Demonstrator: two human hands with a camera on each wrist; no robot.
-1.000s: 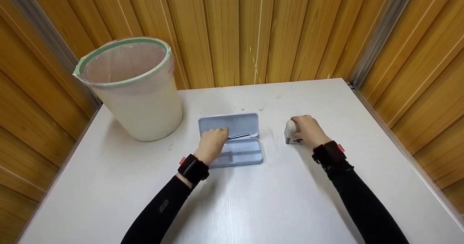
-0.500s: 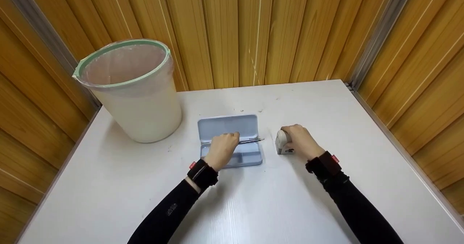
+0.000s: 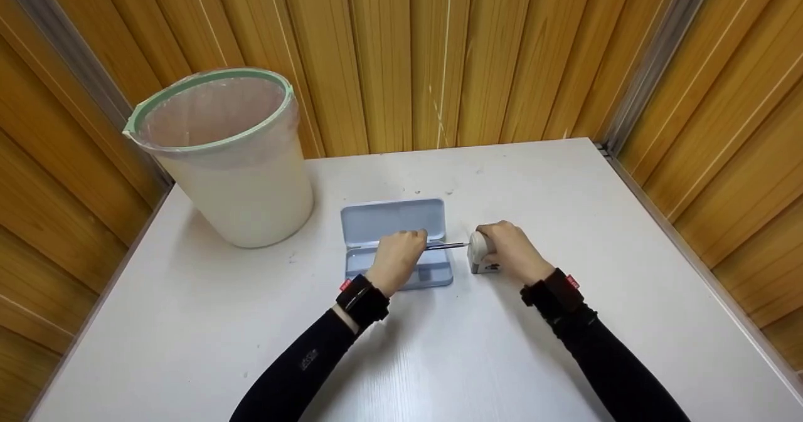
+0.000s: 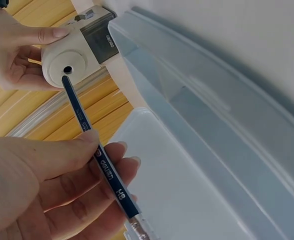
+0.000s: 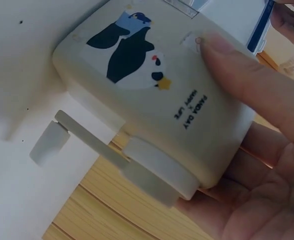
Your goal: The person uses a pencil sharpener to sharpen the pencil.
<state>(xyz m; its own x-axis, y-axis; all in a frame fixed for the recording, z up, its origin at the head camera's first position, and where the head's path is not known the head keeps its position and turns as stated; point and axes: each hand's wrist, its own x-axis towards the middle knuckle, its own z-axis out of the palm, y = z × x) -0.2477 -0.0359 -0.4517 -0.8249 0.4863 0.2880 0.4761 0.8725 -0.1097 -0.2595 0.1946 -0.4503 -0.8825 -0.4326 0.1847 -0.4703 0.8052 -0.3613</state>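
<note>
My left hand (image 3: 399, 260) pinches a dark blue HB pencil (image 4: 107, 170) between thumb and fingers. The pencil's far end points at the round hole in the front of a cream pencil sharpener (image 4: 69, 62) and sits right at its edge in the left wrist view. My right hand (image 3: 513, 253) grips the sharpener from its right side, thumb along the panda-printed face. A crank handle (image 5: 107, 150) sticks out of the sharpener's back in the right wrist view. Beneath my left hand lies an opened light blue pencil case (image 3: 394, 218), partly covered by that hand.
A tall cream bin (image 3: 251, 196) with a green rim and a clear liner stands at the back left of the white table (image 3: 426, 359). Wood-panelled walls (image 3: 389, 58) rise behind and at both sides.
My left hand has moved right with the pencil, from over the case toward the sharpener. My right hand has brought the sharpener left and nearer, so the two now meet beside the case.
</note>
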